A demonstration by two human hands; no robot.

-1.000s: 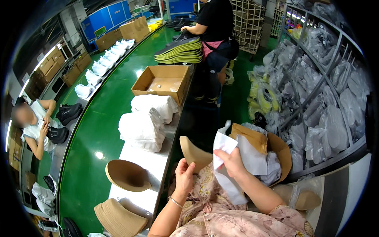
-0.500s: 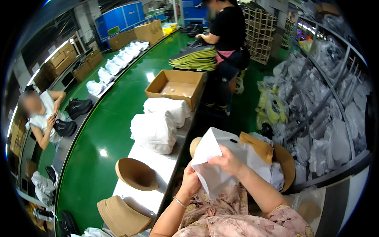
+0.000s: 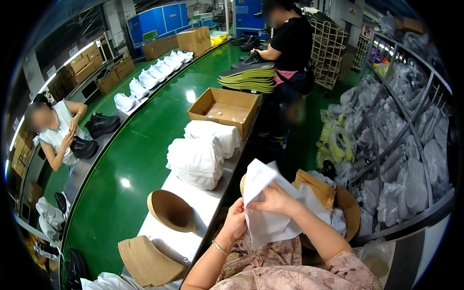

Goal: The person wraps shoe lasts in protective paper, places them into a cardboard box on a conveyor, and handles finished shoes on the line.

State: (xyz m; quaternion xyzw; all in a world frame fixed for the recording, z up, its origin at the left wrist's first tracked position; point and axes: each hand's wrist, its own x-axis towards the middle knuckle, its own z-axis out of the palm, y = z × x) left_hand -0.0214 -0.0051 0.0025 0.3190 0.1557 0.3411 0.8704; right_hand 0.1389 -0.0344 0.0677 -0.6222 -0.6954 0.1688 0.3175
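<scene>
A thin white sheet point(image 3: 263, 229) hangs folded between my two hands above my lap; whether it is paper or a soft bag I cannot tell. My left hand point(image 3: 235, 220) pinches its left edge. The fingers of my right hand point(image 3: 274, 199) close on its upper part, partly covered by a fold. More white material point(image 3: 309, 200) lies beyond my right forearm, beside a brown folded piece point(image 3: 315, 187) and a round brown container point(image 3: 349, 212). Left of my hands, a curled brown cardboard piece point(image 3: 166, 208) and a stack of curved brown cardboard pieces point(image 3: 145, 261) rest on the metal ledge point(image 3: 205, 203).
White wrapped bundles point(image 3: 194, 163) and an open cardboard box point(image 3: 224, 107) stand farther along the ledge. Beyond is the green conveyor point(image 3: 123, 181). One person handles black shoes point(image 3: 83, 147) across it; another stands by stacked green-edged insoles point(image 3: 249, 77). A metal rack point(image 3: 386, 145) holds plastic-wrapped items at right.
My right hand has moved slightly down and left, and the sheet's upper part now folds over its fingers. My left hand keeps its pinch. The whole view has shifted a little.
</scene>
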